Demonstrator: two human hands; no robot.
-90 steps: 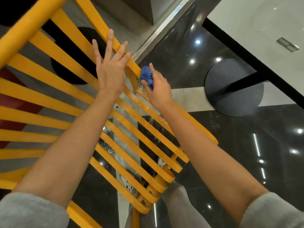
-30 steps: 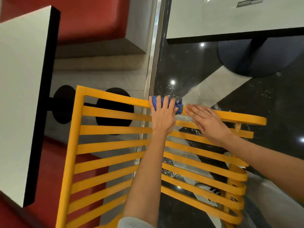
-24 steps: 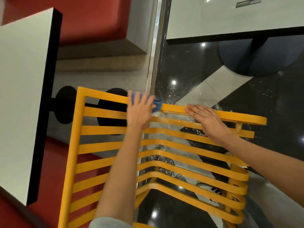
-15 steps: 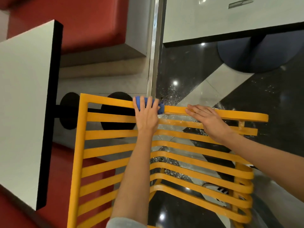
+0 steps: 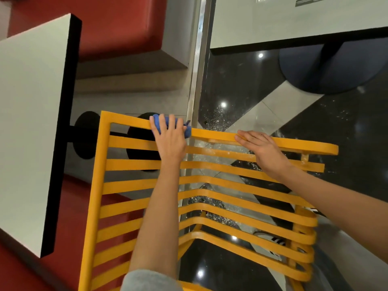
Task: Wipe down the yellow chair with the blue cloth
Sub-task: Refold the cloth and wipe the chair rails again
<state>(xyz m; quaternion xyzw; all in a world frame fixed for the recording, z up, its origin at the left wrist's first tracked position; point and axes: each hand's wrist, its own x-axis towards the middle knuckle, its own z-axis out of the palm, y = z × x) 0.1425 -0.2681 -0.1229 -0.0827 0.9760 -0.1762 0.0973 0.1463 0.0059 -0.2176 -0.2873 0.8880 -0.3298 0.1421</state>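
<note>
Two hands are working on the yellow chair, which is lying tipped so that its slatted face is turned up toward the camera. The left hand is pressing the blue cloth onto the outermost rail, fingers spread flat over the wad, holding it by pressure rather than in a fist. The right hand is lying open and flat on the same rail further toward the chair's right end, gripping nothing, apparently bracing the frame.

Judged step: wiping along the top rail. To do it well, the cloth should be travelling the full run of the rail with even downward pressure, wrapping over the far edge so that the underside is also being cleaned. The bunched cloth is covering only a narrow patch; spreading it would be giving better contact. Pale specks are showing on the slats near the middle, so those are still needing passes.

Edges and room: the rail is running clear from the cloth to the chair's far left corner, with no obstruction on it. Toward the right, the bracing hand is occupying the path and would need shifting. The white counter is standing just beside the chair's left side rail, leaving little elbow room there. Beyond the top rail only floor is lying open.
</note>
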